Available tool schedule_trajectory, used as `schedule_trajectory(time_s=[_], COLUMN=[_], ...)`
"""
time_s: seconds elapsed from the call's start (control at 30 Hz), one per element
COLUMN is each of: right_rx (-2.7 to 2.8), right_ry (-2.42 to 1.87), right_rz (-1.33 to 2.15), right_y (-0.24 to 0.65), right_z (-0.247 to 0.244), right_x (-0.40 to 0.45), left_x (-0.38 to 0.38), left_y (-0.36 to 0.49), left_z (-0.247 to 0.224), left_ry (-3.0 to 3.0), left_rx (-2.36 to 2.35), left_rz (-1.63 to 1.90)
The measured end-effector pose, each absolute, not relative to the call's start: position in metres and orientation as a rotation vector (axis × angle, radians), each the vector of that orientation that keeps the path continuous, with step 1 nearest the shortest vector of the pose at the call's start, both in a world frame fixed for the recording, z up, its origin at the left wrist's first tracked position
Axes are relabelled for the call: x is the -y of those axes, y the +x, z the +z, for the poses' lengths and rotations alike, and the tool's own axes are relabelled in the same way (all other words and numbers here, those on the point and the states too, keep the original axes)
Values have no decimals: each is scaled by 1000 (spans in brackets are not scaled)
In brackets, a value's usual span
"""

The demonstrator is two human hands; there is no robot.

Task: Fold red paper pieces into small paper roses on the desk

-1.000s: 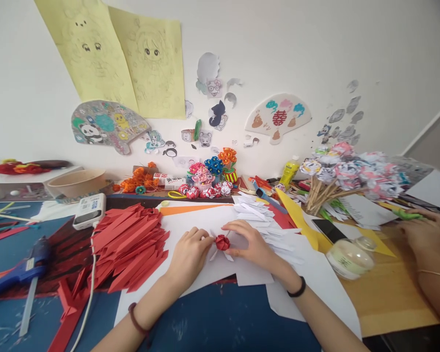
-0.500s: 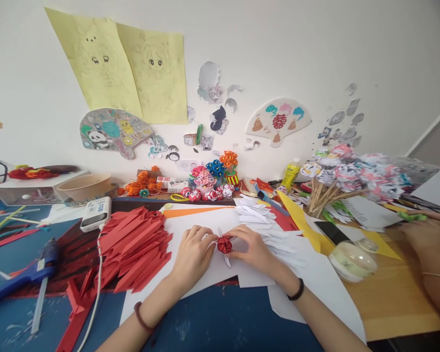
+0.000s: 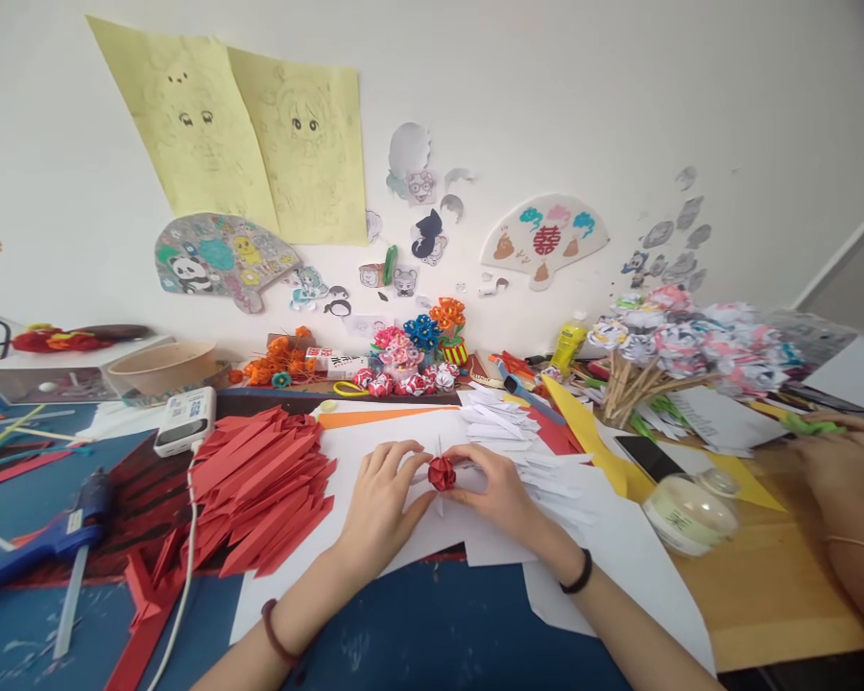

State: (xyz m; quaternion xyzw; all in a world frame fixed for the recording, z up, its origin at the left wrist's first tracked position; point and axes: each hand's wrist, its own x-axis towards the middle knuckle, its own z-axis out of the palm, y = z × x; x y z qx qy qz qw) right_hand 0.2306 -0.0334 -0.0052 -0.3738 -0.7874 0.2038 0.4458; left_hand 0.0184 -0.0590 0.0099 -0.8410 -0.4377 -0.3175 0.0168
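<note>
Between my two hands is a small red folded-paper ball, with thin white paper tips poking out above and below it. My left hand pinches its left side with thumb and forefinger. On the opposite side, the thumb and fingers of my right hand grip it too. The ball is held over white paper sheets. A heap of folded red paper strips lies to the left of my left hand. Folded white paper strips lie beyond and to the right of my right hand.
At the left are a blue glue gun and a white device with a cable. A clear bottle, a black phone and paper flowers on sticks stand or lie right. Another person's hand holds something green.
The red paper ball has turned slightly between my fingers, and its white tips now point more nearly straight up and down. Both hands stay in about the same place.
</note>
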Motion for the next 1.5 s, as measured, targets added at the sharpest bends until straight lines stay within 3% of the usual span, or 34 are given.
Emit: schedule_trajectory(time_s=[0.77, 1.27, 1.5], right_rx=[1882, 2150, 1885], right_ry=[-864, -767, -955], right_rz=[557, 473, 268], right_y=[225, 235, 239], right_z=[-7, 2, 6], right_x=[36, 26, 29], left_x=[66, 51, 55], left_y=[30, 9, 18], left_z=[12, 16, 4], left_ry=[-2610, -2711, -2445], left_rx=[1463, 1517, 1384], left_rz=[-1409, -793, -664])
